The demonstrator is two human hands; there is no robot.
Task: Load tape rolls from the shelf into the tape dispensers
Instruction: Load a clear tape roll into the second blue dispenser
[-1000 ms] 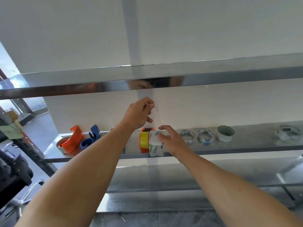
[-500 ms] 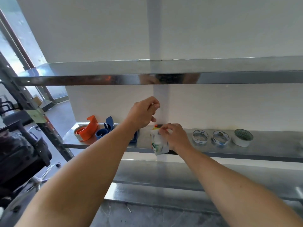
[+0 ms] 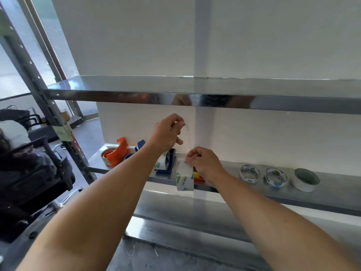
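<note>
My right hand (image 3: 205, 165) grips a wide white tape roll with green print (image 3: 184, 178), held on edge at the front lip of the middle shelf (image 3: 293, 200). Above and to its left, my left hand (image 3: 168, 133) is raised with fingers curled, pinching what looks like the end of a clear strip drawn up from the roll. A small orange dispenser with a yellow part (image 3: 198, 178) lies partly hidden under my right hand. A blue dispenser holding a roll (image 3: 166, 163) sits behind my left wrist. A larger orange dispenser with a roll (image 3: 117, 155) stands at the shelf's left end.
Two clear-tape rolls (image 3: 249, 172) (image 3: 275, 177) and a white roll (image 3: 304, 178) lie on the shelf to the right. A steel shelf (image 3: 136, 94) runs overhead. The rack's upright post (image 3: 58, 124) and a dark office chair (image 3: 29, 163) are at the left.
The white roll has come forward to the shelf's lip and tilted, covering the small orange dispenser. My left hand stays raised above it. The view has swung to the left.
</note>
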